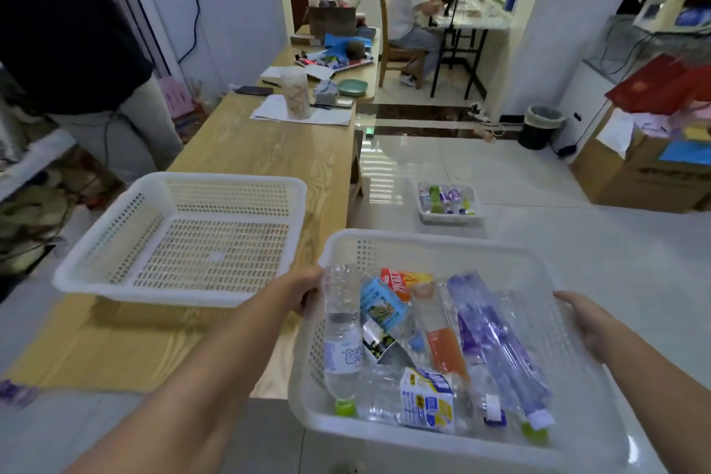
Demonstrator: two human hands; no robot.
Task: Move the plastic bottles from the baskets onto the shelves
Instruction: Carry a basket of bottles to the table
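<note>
Since the plastic bottles (pixel 342 335) lie loose in the white basket (pixel 423 240), left hand (pixel 304 291) and right hand (pixel 586 321) clamp fingers on its side rims. They look light and slippery, so I'd grab mid-body.

An empty basket (pixel 146 296) sits on the near end of the table (pixel 269 154). Just right of the table's near corner, a second basket (pixel 423 239) holds bottles (pixel 342 339) lying in a heap. The left hand (pixel 304 289) grips its left rim, the right hand (pixel 584 319) its right rim. Farther right of the table, a third basket (pixel 450 219) sits on the floor (pixel 538 235). Left of the table someone (pixel 57 31) stands.
</note>
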